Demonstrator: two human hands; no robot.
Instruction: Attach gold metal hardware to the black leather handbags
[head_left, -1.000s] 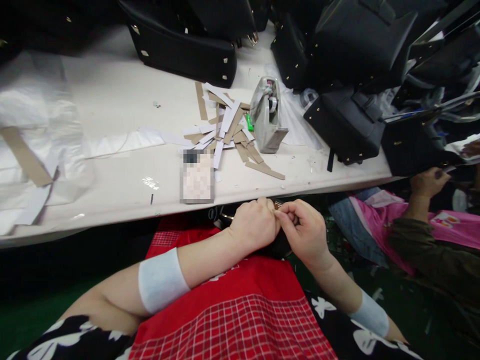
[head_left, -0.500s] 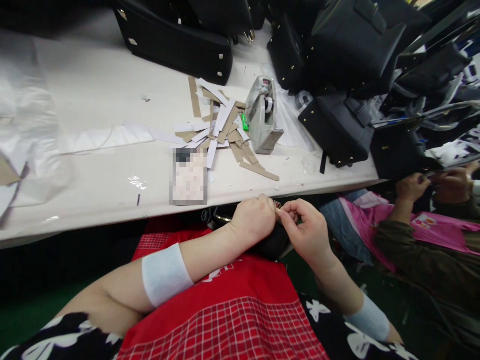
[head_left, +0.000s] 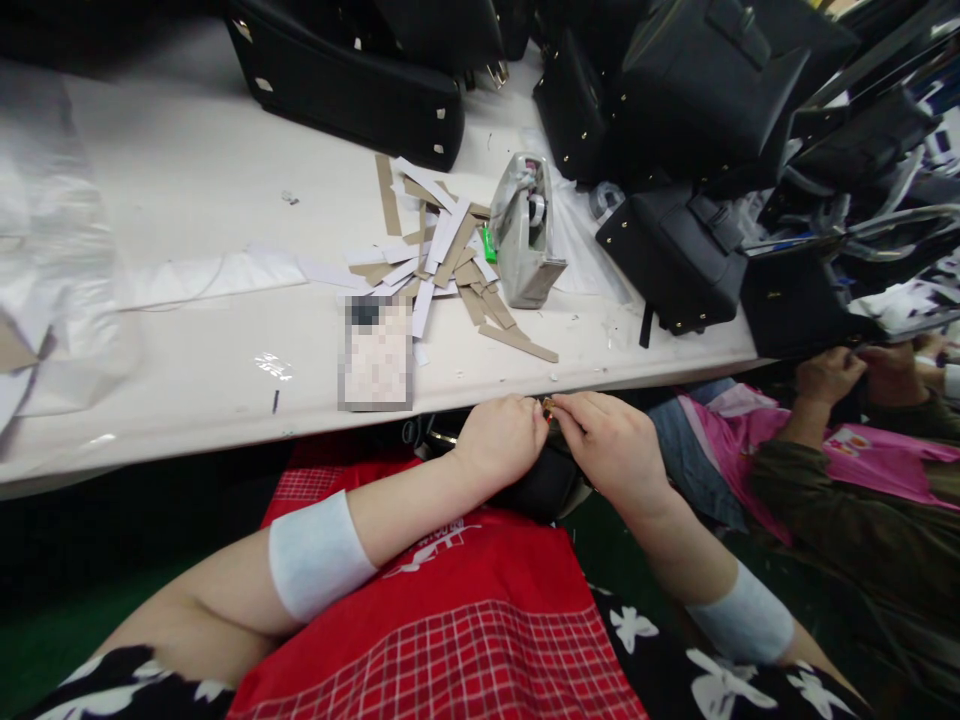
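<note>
A black bag (head_left: 541, 486) rests on my lap below the table edge, mostly hidden by my hands and forearms. My left hand (head_left: 501, 436) is closed above it with the fingers curled. What those fingers hold is hidden. Close beside it, my right hand (head_left: 611, 440) is closed in a pinch on a small gold-coloured piece (head_left: 548, 408), with a bit of red next to it. The fingertips of both hands meet around this piece. Whether it is fixed to the bag I cannot tell.
On the white table (head_left: 202, 365) lie cardboard strips (head_left: 454, 250), a tape dispenser (head_left: 529, 235) and a blurred-out rectangular item (head_left: 377, 355). Several black handbags (head_left: 675, 255) stand behind. At left is clear plastic sheeting (head_left: 71, 260). A co-worker's hand (head_left: 829, 375) is at right.
My right hand has turned and shifted slightly left, its fingers now flatter over the gold-coloured piece. My left hand has moved a little left and down.
</note>
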